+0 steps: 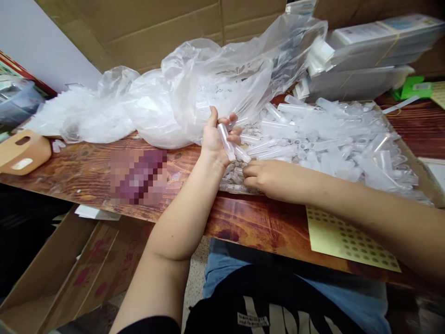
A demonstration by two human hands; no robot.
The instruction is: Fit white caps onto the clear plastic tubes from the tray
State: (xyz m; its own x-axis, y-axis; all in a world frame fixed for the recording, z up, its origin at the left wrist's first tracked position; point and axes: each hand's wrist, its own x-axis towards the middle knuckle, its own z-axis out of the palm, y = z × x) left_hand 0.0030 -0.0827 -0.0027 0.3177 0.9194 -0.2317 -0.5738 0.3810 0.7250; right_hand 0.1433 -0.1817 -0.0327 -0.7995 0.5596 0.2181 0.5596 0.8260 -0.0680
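Observation:
Palm up, my left hand [216,137] holds a few clear plastic tubes [226,143], its fingers partly curled round them. Just to its right, my right hand [256,176] reaches down at the near left corner of a heap of similar tubes [313,130]. The fingers of that hand are bent and pressed together. What they grip, if anything, I cannot make out. The heap lies in a shallow cardboard tray [415,169]. Small clear pieces lie beside the right fingertips.
Large clear plastic bags [167,102] lie along the back. Rubber-banded stacks of clear packets [375,46] stand at the back right. A yellow dotted sticker sheet [333,236] is at the front edge. An orange basket [26,150] sits left; an open carton [93,264] is below.

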